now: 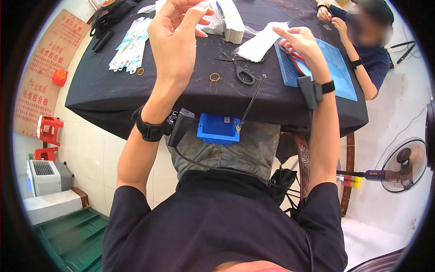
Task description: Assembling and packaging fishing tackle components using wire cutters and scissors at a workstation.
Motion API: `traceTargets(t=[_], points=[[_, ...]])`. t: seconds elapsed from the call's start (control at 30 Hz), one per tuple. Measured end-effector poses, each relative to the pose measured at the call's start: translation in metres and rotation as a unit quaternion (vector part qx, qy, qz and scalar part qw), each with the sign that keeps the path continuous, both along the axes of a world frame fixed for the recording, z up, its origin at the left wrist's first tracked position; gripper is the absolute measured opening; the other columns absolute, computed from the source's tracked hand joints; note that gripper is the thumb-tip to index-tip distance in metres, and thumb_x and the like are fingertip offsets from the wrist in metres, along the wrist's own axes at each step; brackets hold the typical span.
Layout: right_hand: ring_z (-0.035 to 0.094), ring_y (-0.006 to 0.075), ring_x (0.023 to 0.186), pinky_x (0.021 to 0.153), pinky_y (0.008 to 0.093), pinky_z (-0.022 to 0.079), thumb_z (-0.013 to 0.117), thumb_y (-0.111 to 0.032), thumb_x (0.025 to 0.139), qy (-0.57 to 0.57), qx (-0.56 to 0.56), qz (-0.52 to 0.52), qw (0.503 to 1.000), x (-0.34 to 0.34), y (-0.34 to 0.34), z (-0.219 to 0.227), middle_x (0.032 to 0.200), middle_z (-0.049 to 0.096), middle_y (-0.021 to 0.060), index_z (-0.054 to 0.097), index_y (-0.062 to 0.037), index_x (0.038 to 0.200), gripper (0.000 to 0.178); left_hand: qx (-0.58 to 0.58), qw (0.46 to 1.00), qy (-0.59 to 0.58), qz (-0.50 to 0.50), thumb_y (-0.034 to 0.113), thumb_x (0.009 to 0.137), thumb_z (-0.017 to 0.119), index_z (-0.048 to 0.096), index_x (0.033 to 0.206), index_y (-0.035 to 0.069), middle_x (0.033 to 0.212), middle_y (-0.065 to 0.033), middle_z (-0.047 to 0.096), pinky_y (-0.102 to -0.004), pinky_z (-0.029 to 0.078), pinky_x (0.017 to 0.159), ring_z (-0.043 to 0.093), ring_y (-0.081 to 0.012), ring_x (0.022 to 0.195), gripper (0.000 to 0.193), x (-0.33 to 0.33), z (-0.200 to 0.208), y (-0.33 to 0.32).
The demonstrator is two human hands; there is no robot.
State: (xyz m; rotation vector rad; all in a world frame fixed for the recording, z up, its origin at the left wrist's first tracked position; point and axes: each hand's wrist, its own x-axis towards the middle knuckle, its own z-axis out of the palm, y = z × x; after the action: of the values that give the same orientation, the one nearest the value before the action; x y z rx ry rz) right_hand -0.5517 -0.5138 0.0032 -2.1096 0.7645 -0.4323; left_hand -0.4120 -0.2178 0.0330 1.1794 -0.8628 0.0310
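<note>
The left hand (177, 34) is raised above the black-covered table (113, 97), fingers loosely curled and apart, with nothing visible in its grasp, while the right hand (301, 41) hovers over the blue cutting mat (337, 72), forefinger out toward a white packet (260, 44) — red-handled pliers (295, 58) lie just under it. Between the arms lie black scissors (243, 72), a rubber band (215, 77) and a thin rod (252, 100) slanting down to a blue tray (218, 129) on the lap. Across the table — at its far corner — another person's hands (332, 18) are at work.

Black scissors (245, 75) on dark table (113, 97) — standing fan (403, 165), red stool (49, 129) beside.
</note>
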Motion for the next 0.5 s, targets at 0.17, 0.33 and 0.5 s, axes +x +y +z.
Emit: traceTargets(t=[0.17,0.33,0.5], points=[[0.075,0.0301,0.089,0.083,0.0375,0.058,0.083,-0.028,0.080,-0.064,-0.334,0.062,0.938,-0.006,0.029,0.012,0.095,0.076,0.0146,0.074,-0.0046,0.124,0.051,0.000,1.000,-0.022,-0.011,0.017,0.101,0.067,0.073,0.111,0.003,0.102,-0.0115,0.077,-0.0272,0.054,0.074,0.073,-0.0160,0.090,0.019,-0.002,0.002,0.000],[0.069,0.0337,0.109,0.098,0.0408,0.053,0.079,-0.024,0.081,-0.056,-0.384,0.104,0.916,0.015,0.031,-0.010,0.112,0.071,0.0195,0.073,-0.0080,0.129,0.051,0.045,0.998,0.006,-0.037,0.018,0.100,0.067,0.073,0.110,0.003,0.101,-0.0104,0.077,-0.0271,0.055,0.074,0.072,-0.0147,0.090,0.018,-0.003,-0.003,-0.002],[0.071,0.0429,0.100,0.090,0.0493,0.056,0.067,-0.021,0.095,0.019,-0.388,0.072,0.919,0.015,0.038,-0.008,0.099,0.075,0.0219,0.071,-0.0047,0.115,0.026,0.075,0.996,-0.005,-0.039,0.019,0.100,0.068,0.073,0.109,0.004,0.099,-0.0094,0.077,-0.0272,0.055,0.074,0.071,-0.0138,0.089,0.018,-0.005,-0.004,-0.003]])
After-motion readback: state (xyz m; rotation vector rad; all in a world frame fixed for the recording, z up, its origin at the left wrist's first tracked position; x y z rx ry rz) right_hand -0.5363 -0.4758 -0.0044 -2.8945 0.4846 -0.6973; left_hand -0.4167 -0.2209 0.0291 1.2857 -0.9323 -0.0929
